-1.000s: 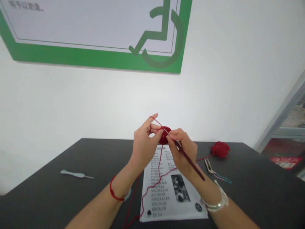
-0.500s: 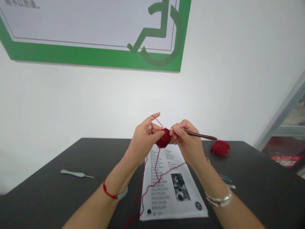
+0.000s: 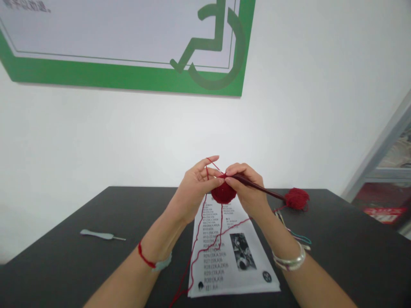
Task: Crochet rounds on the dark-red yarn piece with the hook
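Red crochet piece (image 3: 224, 193) is partly hidden by both hands (image 3: 201, 188).

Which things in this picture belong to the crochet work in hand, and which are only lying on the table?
Part of the work:
red crocheted piece, in left hand and right hand
dark-red hook, in right hand
red strand over left forefinger
red yarn ball, probably
printed sheets, probably the pattern

Just lying about:
pale-handled hook
blue cord
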A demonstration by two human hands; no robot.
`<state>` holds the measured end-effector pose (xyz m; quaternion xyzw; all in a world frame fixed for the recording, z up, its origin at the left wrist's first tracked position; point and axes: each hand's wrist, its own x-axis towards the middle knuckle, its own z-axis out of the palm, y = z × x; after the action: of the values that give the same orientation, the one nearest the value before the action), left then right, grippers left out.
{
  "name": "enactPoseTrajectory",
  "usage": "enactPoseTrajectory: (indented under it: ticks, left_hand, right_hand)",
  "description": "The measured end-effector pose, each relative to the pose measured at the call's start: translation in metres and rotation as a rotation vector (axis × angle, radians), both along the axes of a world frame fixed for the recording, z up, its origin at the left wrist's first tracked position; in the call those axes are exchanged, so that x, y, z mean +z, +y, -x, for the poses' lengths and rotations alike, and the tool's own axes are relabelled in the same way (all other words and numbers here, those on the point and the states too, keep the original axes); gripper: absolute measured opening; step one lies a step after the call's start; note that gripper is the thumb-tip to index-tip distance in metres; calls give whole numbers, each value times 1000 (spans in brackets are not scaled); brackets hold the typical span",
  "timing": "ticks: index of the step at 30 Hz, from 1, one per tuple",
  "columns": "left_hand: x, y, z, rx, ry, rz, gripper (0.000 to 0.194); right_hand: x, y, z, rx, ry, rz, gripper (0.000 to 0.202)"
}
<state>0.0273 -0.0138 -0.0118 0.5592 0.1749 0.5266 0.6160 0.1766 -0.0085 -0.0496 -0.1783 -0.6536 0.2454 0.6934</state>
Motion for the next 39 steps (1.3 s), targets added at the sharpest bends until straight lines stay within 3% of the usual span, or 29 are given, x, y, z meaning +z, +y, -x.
enactPoseTrajectory:
  ticks: [8, 13, 20, 35, 39]
  left_hand:
    - [1, -2, 0, -159, -26, 122, 59]
    - [0, -5, -2, 15, 20, 13, 66]
    - [1, -4, -3, 130, 53, -54, 66]
    - [1, -4, -4, 167, 17, -75, 67]
    - [0, -4, -5, 237, 42, -94, 66]
  right_hand:
    - [4, -5, 7, 167, 193, 42, 11]
    - [6, -4, -5, 105, 48, -53, 4]
    - [10, -8, -21, 139, -34, 13, 12]
    - [14, -17, -17, -125, -140, -94, 17]
    - [15, -22, -14, -285, -276, -202, 16]
